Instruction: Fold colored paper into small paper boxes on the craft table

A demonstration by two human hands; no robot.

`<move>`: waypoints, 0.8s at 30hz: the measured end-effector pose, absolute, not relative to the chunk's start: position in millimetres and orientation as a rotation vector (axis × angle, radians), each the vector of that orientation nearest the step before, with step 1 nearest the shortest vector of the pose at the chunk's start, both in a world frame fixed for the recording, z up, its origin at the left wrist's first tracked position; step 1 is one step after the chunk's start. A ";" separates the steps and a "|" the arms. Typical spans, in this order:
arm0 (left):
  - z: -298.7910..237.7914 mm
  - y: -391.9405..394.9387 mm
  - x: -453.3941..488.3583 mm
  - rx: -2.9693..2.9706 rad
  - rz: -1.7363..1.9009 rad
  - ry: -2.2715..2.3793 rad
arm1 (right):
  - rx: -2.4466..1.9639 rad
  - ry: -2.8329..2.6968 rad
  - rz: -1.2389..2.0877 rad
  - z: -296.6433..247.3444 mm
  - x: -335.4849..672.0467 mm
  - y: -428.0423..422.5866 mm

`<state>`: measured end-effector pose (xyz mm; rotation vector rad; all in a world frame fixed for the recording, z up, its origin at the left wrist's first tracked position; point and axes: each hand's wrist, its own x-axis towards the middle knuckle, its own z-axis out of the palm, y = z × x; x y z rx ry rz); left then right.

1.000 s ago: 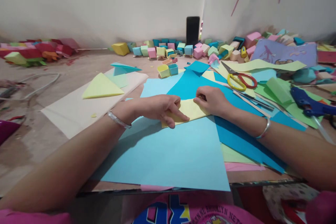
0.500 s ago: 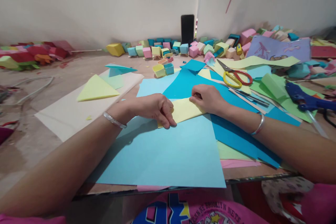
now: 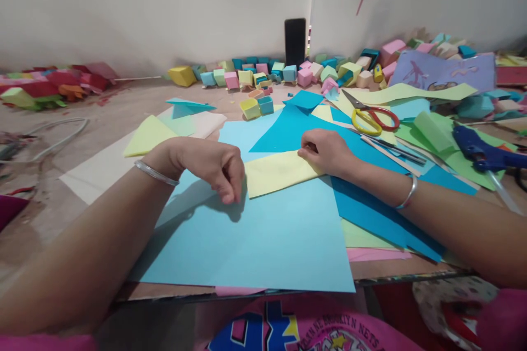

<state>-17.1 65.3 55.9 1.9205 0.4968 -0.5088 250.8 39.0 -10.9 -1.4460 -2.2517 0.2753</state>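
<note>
A pale yellow folded paper strip (image 3: 275,174) lies across a large light blue sheet (image 3: 263,247). My right hand (image 3: 327,151) is curled over the strip's right end, thumb and finger pinching its upper edge. Just beyond the strip's left end is my left hand (image 3: 216,167), its fingers curled and closed with nothing visible in them. It hovers over the blue sheet and casts a shadow there. Darker blue paper (image 3: 284,131) spreads behind and under my right forearm.
Scissors (image 3: 370,115) with yellow and red handles lie at the right, near a blue glue gun (image 3: 481,153). A phone (image 3: 295,42) leans on the wall behind several small paper boxes (image 3: 249,109). Folded yellow paper (image 3: 148,137) rests at the left.
My left hand has let go of the yellow strip and moved left, uncovering its left end. My right hand stays at the right end.
</note>
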 end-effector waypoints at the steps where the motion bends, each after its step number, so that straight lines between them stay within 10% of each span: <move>1: 57.1 63.6 -12.8 1.950 -0.421 0.513 | -1.449 -2.255 0.273 -10.7 250.8 38.9; 5: 47.9 55.7 9.3 2.092 0.068 0.626 | -1.450 -2.269 0.265 -10.8 250.9 39.2; 24: 28.3 52.2 20.1 2.216 0.001 0.651 | -0.366 -2.677 -0.405 11.7 245.8 -2.8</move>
